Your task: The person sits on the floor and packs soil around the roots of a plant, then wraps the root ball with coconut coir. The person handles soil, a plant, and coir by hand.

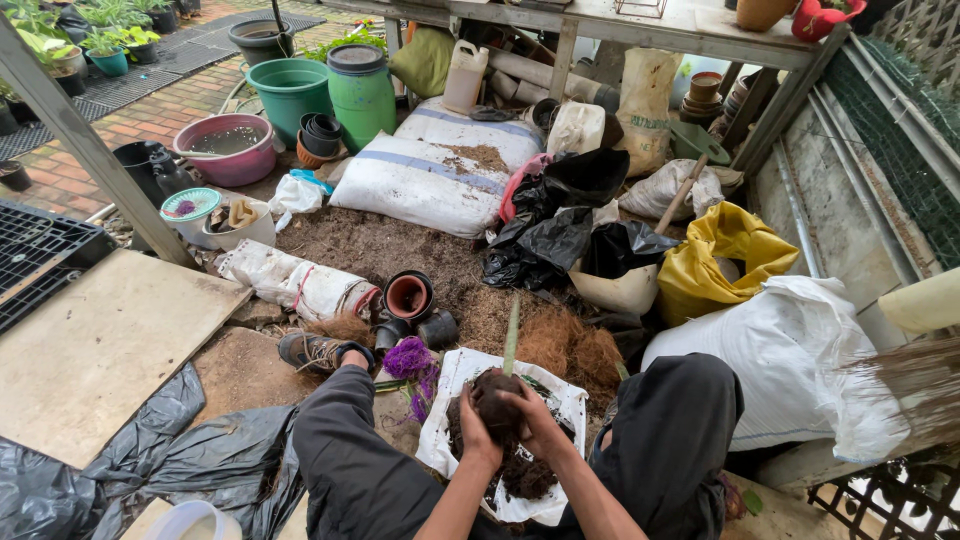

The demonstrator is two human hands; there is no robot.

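Both hands pressed together around a dark round clump of soil and roots (497, 398), a thin green leaf blade sticking up from it at 12 o'clock. Left hand (476, 428) cups the clump's left side, right hand (532, 418) wraps the right side, fingers closed on it. Clump sits just above a white plastic sack spread flat (572, 405) with loose dark soil on it, between the person's knees. At 10 o'clock, near: purple shredded fibre bunch (409, 360), then small black plastic pots and a terracotta-coloured pot lying on its side (408, 296). At 2 o'clock: brown coconut fibre pile (570, 345). Further at 2 o'clock: yellow plastic bag (728, 255). At 12 o'clock, well apart: large white soil sack (430, 185). At 11 o'clock, far: green plastic bucket (289, 95).
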